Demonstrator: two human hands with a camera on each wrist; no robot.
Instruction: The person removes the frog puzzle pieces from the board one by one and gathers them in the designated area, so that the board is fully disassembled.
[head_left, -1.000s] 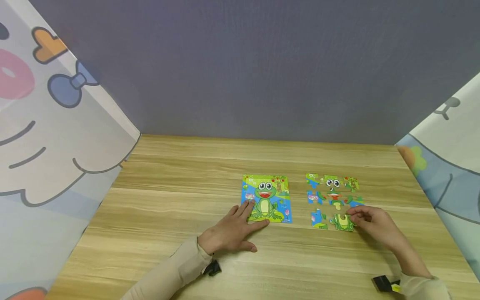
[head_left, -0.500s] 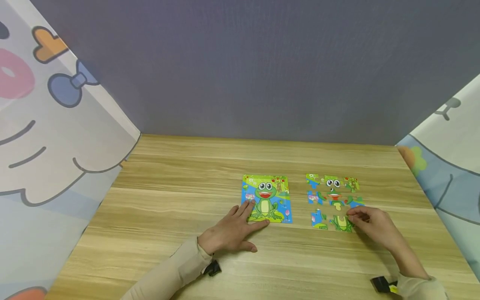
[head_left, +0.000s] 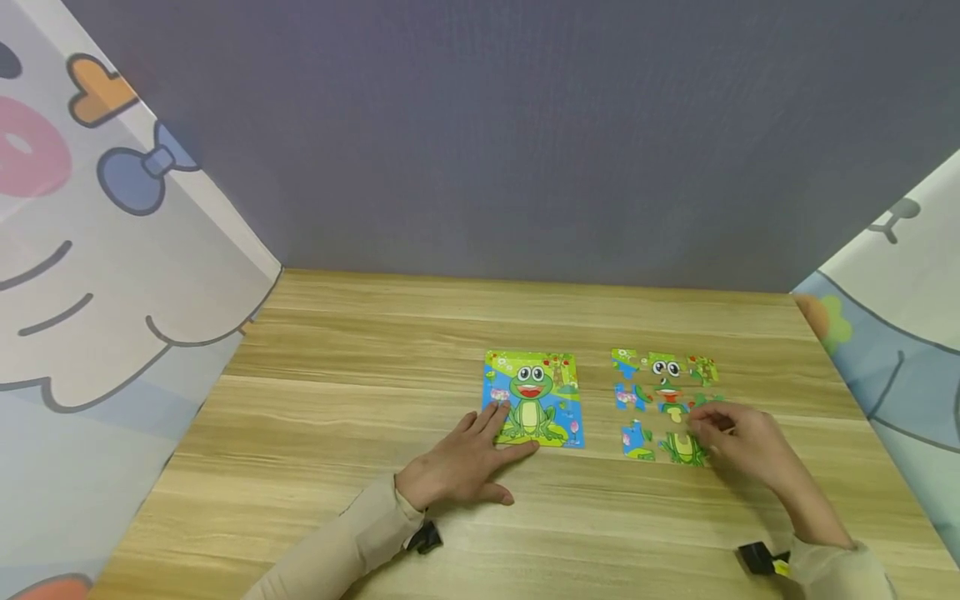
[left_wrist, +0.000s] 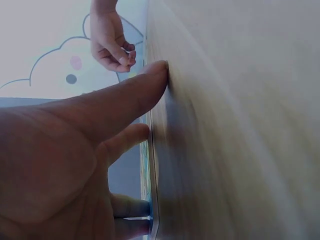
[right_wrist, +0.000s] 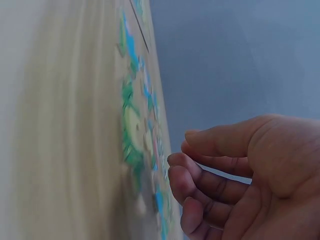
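Note:
My left hand lies spread and fairly straight, its fingertips resting on the lower left of a square frog picture puzzle board. In the left wrist view, its thumb stays off the board. My right hand hovers low over the lower right of loose frog jigsaw pieces. Its fingers are curled, with thumb and index fingertip close together; no piece shows between them in the right wrist view. Beneath it lies the frog-body jigsaw piece. The frog-eyes piece sits further up. The pieces at the lower right are partly hidden.
Other pieces lie slightly apart in rows, among them a blue-and-green corner piece and an apple-tree piece. A wood-grain table carries everything. Behind stands a grey panel, with cartoon-printed panels at both sides.
My right hand has shifted slightly up and left, off the edge of the frog-body piece, which has been nudged slightly. My left hand stays where it was on the board.

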